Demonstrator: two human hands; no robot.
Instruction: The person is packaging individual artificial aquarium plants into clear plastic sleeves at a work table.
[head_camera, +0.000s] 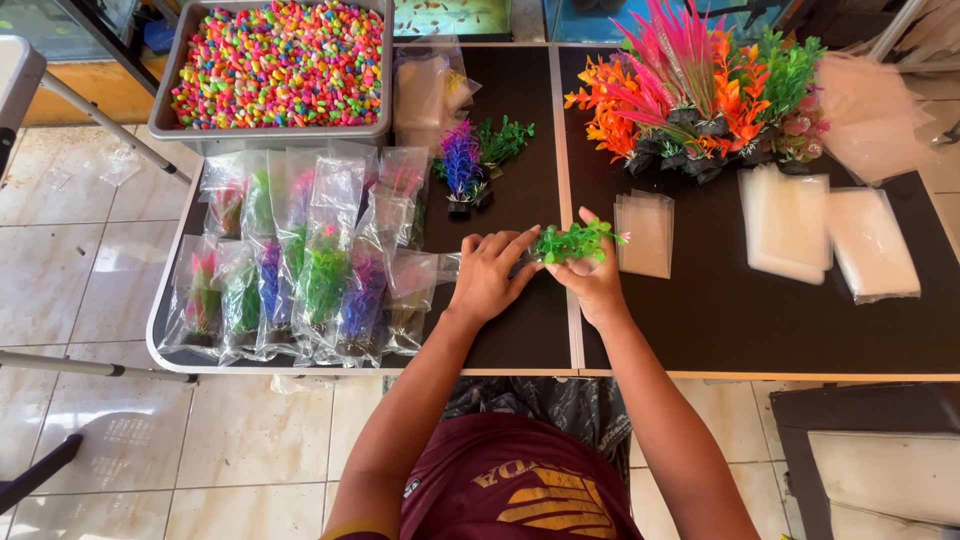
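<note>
Black table (520, 340), leafy green plastic plant (572, 242)

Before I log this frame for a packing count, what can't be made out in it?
- Green plastic plant: its base, covered by the right hand in the head view.
- Clear bag under the left hand: its opening, hidden by the fingers.
- Bagged plants: overlapping, so no exact count.
- Gravel tub: top edge cut off by the frame.
</note>
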